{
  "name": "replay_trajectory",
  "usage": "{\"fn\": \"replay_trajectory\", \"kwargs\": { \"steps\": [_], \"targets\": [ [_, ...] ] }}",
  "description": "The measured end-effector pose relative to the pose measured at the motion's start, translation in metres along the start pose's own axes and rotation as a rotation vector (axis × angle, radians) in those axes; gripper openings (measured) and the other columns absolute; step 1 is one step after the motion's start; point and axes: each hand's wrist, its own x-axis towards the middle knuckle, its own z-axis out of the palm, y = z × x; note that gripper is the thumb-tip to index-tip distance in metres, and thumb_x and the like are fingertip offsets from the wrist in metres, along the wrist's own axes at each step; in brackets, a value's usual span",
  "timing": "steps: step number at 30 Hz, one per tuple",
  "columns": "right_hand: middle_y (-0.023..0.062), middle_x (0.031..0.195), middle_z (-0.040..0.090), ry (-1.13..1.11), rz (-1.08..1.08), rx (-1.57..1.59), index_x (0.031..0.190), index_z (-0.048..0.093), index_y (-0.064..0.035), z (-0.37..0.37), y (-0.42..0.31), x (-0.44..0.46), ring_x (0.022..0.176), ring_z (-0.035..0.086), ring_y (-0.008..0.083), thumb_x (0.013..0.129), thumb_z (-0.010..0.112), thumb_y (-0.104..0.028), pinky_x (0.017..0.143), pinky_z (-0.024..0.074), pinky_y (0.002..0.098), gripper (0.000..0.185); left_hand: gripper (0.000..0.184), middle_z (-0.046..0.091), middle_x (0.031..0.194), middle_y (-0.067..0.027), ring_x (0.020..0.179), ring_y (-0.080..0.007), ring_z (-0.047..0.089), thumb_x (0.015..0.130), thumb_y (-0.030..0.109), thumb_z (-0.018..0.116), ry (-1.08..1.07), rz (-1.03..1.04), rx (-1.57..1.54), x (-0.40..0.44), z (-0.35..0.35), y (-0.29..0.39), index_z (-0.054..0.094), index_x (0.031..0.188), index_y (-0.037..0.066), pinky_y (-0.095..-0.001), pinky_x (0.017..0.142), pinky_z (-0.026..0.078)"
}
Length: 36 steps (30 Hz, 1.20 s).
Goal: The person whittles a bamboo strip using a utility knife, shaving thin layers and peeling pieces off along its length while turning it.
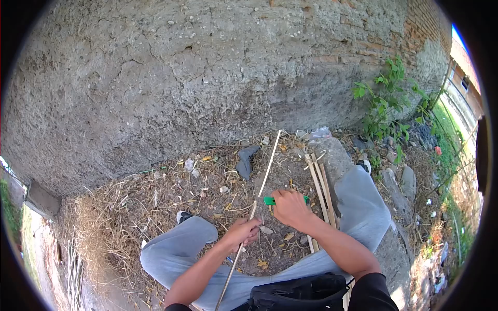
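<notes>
A long thin bamboo strip slants from the foot of the wall down across my lap. My left hand is closed round it below its middle. In my right hand is a green-handled cutter knife, with the fingers wrapped over the handle. The knife's short blade points left and lies at the strip, just above my left hand. Whether the blade has entered the strip is too small to tell.
Several split bamboo strips lie beside my right leg. A rough wall stands in front. Dry straw is heaped at left, a dark scrap lies ahead, and a green plant grows at right. A black bag rests at my lap.
</notes>
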Motion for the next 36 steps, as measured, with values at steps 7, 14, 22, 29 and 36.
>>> {"fn": "replay_trajectory", "kwargs": {
  "steps": [7,14,22,29,36],
  "targets": [
    [0.0217,0.068,0.066,-0.056,0.113,-0.074,0.081,0.066,-0.0010,0.008,-0.019,0.009,0.064,0.068,0.0399,0.078,0.058,-0.018,0.057,0.0536,0.0493,0.019,0.023,0.039,0.060,0.0029,0.040,-0.0069,0.032,0.093,0.017,0.060,0.169,0.265,0.301,0.003,0.005,-0.028,0.044,0.078,0.009,-0.0263,0.036,0.025],
    [0.0230,0.070,0.066,-0.095,0.204,-0.013,0.080,0.069,-0.0043,0.005,-0.022,0.007,0.066,0.068,0.0402,0.079,0.060,-0.023,0.061,0.0538,0.0501,0.020,0.021,0.045,0.074,0.0003,0.045,-0.0104,0.038,0.095,0.018,0.057,0.389,0.719,0.647,0.005,0.010,-0.028,0.049,0.103,0.001,-0.0280,0.040,0.033],
    [0.0231,0.074,0.067,-0.134,0.200,-0.043,0.080,0.069,-0.0036,0.005,-0.013,0.006,0.070,0.068,0.0397,0.081,0.058,-0.019,0.065,0.0543,0.0491,0.019,0.027,0.040,0.065,0.0028,0.043,-0.0056,0.031,0.104,0.031,0.043,0.001,0.091,-0.003,-0.002,0.014,-0.017,0.050,0.099,0.005,-0.0231,0.037,0.026],
    [0.0219,0.076,0.068,-0.201,0.200,-0.077,0.078,0.070,-0.0034,0.001,-0.012,0.004,0.072,0.069,0.0390,0.082,0.055,-0.017,0.066,0.0538,0.0494,0.021,0.033,0.035,0.059,0.0051,0.044,-0.0047,0.031,0.104,0.036,0.042,0.101,0.159,0.190,-0.001,0.022,-0.020,0.044,0.088,0.007,-0.0239,0.036,0.025],
    [0.0189,0.078,0.070,-0.178,0.205,-0.169,0.078,0.072,-0.0056,0.023,-0.001,0.006,0.074,0.070,0.0370,0.083,0.055,-0.018,0.066,0.0544,0.0482,0.022,0.035,0.049,0.063,-0.0096,0.056,-0.0239,0.049,0.103,0.031,0.041,0.313,0.420,0.689,0.020,0.005,-0.047,0.051,0.090,0.000,-0.0379,0.054,0.040]
  ]
}}
